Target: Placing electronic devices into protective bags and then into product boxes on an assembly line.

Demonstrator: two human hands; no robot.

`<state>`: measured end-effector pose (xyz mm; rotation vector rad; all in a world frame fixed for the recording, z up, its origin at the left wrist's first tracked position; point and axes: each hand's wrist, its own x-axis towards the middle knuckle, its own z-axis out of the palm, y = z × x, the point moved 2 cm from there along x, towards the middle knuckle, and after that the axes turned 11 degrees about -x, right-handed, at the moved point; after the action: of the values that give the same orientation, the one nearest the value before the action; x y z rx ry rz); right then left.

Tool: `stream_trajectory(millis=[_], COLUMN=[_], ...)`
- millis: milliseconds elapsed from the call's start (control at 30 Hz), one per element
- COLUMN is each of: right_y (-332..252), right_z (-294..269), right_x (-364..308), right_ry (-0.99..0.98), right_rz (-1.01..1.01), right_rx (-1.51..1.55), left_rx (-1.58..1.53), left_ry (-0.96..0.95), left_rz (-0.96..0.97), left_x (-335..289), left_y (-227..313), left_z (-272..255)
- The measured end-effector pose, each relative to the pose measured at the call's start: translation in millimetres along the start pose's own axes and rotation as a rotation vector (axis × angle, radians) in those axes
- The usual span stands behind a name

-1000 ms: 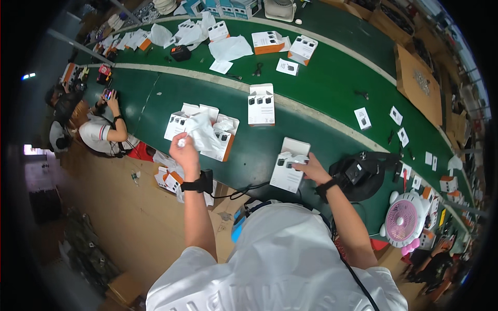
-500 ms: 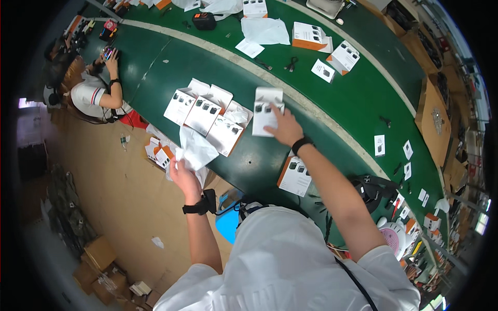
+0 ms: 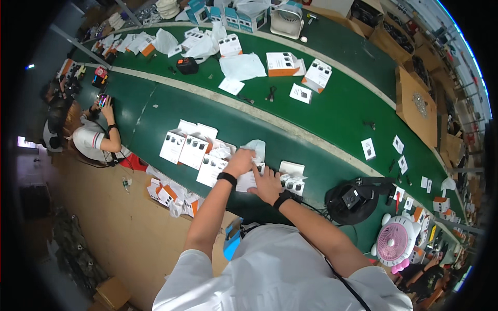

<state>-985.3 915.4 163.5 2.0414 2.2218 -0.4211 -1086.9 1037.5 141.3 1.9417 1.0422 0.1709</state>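
Under both my hands lies a white cardboard box (image 3: 245, 183) with black product pictures. My left hand (image 3: 240, 163) is closed at its upper end, its fingers pinching a white plastic bag (image 3: 256, 149) that sticks out there. My right hand (image 3: 267, 187) grips the box from the right, index finger stretched along its upper part and thumb on its face. Left of it stand three similar boxes, the far left (image 3: 172, 146), the middle (image 3: 194, 152) and the near one (image 3: 210, 170), with flaps up. Another box (image 3: 293, 183) with a raised flap is beyond my right hand.
Across the table, the green belt (image 3: 321, 116) carries leaflets, cables, bags and boxes. A black round bag (image 3: 353, 201) and a pink-and-white fan (image 3: 392, 241) are at my right. On the left a co-worker (image 3: 93, 137) handles a small device. A carton of packages (image 3: 168, 194) stands below the table edge.
My left hand has brought the plastic bag rightward to the box. My right hand and the box have come closer to me, and both hands now meet there. The view has shifted.
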Motion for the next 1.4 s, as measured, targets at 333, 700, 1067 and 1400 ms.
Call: stream_trajectory(millis=[333,700,1067,1400], right_y=[-23.1,-16.9,-20.7,181.6], right_z=[18.0,13.6,11.3,-76.3], right_x=[-7.1,-5.9,-5.2,55.1], right_ry=[0.086,0.017,0.082,0.435], right_rz=[0.0,0.01,0.007,0.396], right_rx=[-0.095,0.005,0.079,0.914], left_rx=[-0.031,0.442,-0.056,0.033], left_ry=[-0.504,-0.228,-0.514,0.07], left_rz=[-0.329,-0.145,-0.284,0.063], left_x=[33.4,34.0,15.8,34.1], left_y=[-35.3,-56.3,-26.4,78.8], left_z=[-11.7,-3.7,-16.7,-69.5])
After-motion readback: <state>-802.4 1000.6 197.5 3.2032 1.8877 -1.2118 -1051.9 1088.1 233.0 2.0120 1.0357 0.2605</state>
